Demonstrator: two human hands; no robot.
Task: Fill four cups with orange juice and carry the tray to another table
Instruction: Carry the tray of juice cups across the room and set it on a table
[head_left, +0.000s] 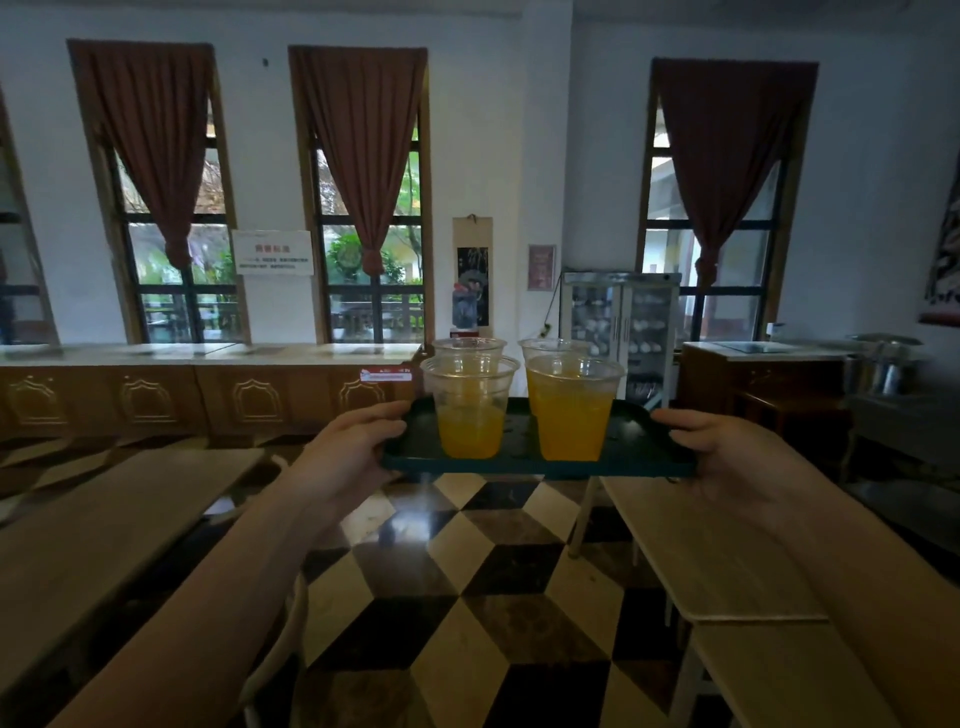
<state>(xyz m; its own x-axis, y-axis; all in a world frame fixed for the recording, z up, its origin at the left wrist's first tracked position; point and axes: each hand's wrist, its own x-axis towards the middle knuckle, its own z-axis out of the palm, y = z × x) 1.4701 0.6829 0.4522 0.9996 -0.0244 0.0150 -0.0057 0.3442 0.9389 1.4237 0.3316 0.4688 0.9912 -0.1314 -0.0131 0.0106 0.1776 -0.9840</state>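
**Tray of juice held up between two tables**

The dark green tray (540, 464) is in the air above the checkered floor (467, 597), level, between two pale wooden tables. The left hand (345, 449) grips its left edge, thumb on top; the right hand (727, 457) grips the right edge likewise. Four clear cups (574, 410) stand on it, the near two holding orange juice (471, 431)

Curtained windows (371, 208), checkered floor (467, 597), wooden tables (727, 561).
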